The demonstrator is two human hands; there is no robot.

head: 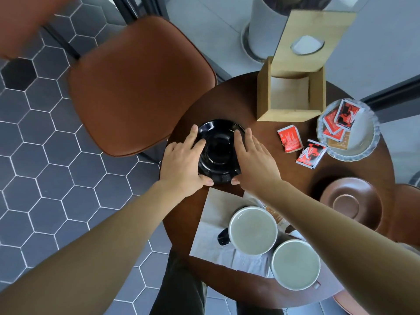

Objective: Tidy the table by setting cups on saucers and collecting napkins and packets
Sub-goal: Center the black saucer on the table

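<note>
Barely begun: left grip [181,164] and right grip [254,162] clamped on the black saucer [218,151] at the desk [236,105] edge, both cups [253,230] off saucers on a napkin [211,226], brown saucer [351,204] bare, two packets [289,141] loose.

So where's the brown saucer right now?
The round brown ceramic saucer sits empty at the right edge of the dark wooden table, below the scalloped glass dish of packets and right of two white cups.
</note>
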